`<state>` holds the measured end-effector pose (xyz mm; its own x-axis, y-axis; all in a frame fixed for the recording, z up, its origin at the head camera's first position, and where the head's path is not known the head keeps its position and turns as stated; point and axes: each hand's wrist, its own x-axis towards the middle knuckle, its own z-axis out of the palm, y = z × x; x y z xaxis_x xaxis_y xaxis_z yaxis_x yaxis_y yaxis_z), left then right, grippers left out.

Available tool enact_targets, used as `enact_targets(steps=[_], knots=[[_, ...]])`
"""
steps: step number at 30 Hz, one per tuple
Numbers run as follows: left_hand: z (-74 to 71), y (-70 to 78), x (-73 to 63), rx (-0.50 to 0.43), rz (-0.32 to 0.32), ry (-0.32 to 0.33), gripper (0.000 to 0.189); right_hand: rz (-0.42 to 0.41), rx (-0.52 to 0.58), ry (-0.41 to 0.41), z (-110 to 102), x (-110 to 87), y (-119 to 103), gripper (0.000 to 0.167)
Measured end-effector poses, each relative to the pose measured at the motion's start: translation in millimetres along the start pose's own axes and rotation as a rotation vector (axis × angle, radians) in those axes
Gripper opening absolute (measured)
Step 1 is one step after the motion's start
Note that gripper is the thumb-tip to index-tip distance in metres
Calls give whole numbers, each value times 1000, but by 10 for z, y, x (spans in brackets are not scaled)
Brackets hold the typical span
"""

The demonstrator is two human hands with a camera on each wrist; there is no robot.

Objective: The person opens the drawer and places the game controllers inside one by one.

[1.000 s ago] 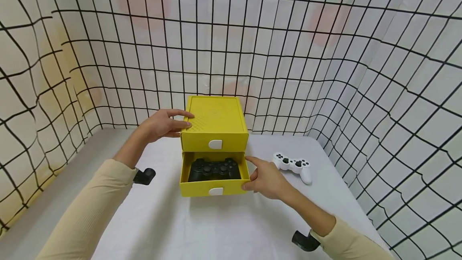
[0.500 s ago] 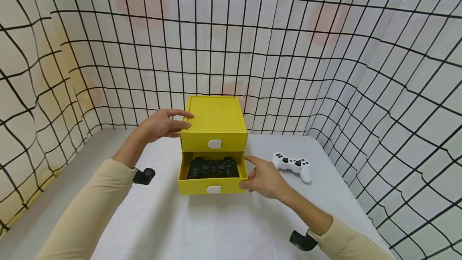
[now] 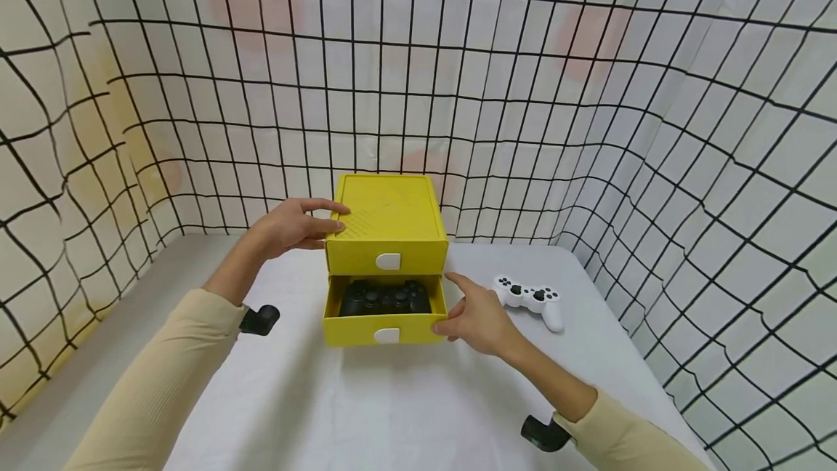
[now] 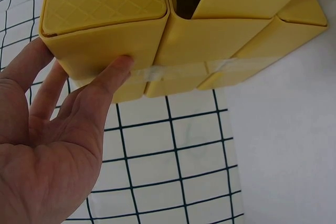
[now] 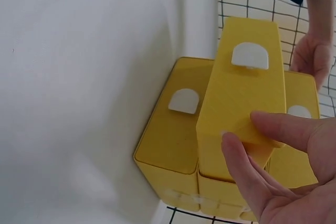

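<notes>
Closest to me, the white tabletop (image 3: 392,413) stretches out before the yellow drawer (image 3: 360,331), leaving room in front of it. I see the right hand's (image 3: 480,322) thumb and forefinger spread apart: thumb against the drawer's front near its right end, forefinger reaching along the right side. How its other fingers lie, I cannot tell. The drawer juts partway from the yellow cabinet (image 3: 399,209), and a black controller (image 3: 386,299) lies between its walls. A white controller (image 3: 532,300) rests to the right, well apart from the cabinet. Farther in, the left hand (image 3: 288,230) has fingers spread, tips touching the cabinet's top left edge and side wall. Behind, black grid (image 3: 412,91) bounds my space.
</notes>
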<state>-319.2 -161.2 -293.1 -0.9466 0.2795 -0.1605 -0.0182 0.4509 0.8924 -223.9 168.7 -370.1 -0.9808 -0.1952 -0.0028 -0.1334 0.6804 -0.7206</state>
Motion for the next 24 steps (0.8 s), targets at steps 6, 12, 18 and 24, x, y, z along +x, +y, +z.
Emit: enact_targets(steps=[6,12,18,24], knots=[[-1,6,-10,-10,2,-9,50,-28,0,26,17,46,14,87],[3,11,-18,-18,-3,-7,50,-44,6,64,53,100,48,83],[-4,9,-12,-25,-8,-8,50,-47,36,104,70,142,65,78],[-6,10,-6,-40,-4,-9,50,-87,66,167,82,186,88,69]])
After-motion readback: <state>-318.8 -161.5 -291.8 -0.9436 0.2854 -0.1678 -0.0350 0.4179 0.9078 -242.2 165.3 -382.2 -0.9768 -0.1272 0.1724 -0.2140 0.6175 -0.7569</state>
